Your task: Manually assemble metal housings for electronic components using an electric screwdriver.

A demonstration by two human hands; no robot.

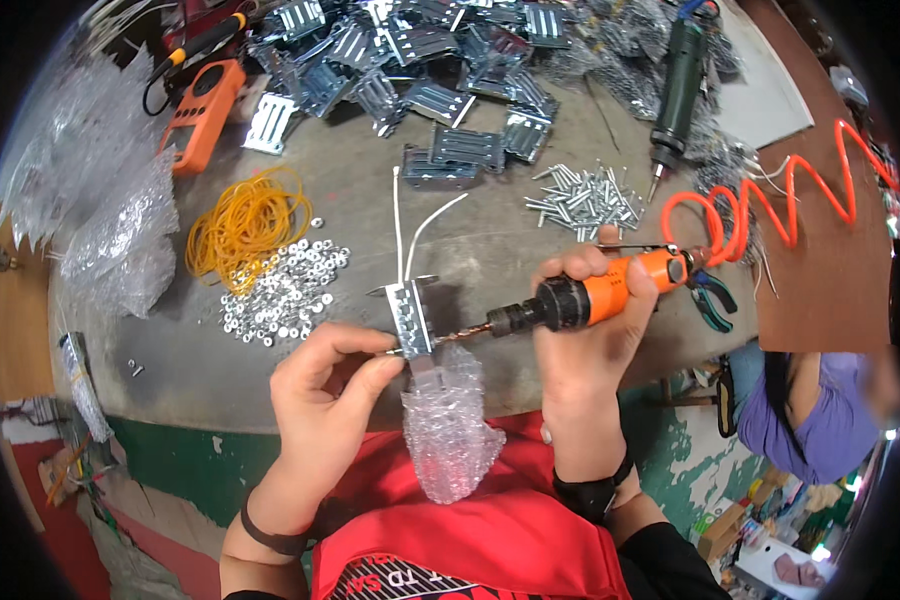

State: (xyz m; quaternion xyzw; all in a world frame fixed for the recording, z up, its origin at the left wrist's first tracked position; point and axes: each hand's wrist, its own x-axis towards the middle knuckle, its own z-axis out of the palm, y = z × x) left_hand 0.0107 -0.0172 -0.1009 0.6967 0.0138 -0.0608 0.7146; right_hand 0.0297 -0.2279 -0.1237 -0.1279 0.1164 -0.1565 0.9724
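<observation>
A silvery metal bracket assembly (408, 318) stands near the front edge of the grey table, with two white wires (400, 225) rising from its far end. Its near end runs into clear bubble wrap (448, 430) hanging over my red apron. At the bracket's left side, my left hand (325, 385) pinches with thumb and forefinger; the small piece between the tips is mostly hidden. My right hand (590, 345) is wrapped round an orange and black air drill (610, 292). The drill's coppery bit (468, 331) points left and reaches the bracket's right side.
Flat metal brackets (440, 100) are heaped at the back. Screws (588, 200), small nuts (280, 295) and yellow rubber bands (250, 225) lie in piles. A coiled orange hose (735, 225), pliers (710, 300), a dark power screwdriver (678, 95) and an orange meter (205, 110) surround them. Another person (810, 415) is at right.
</observation>
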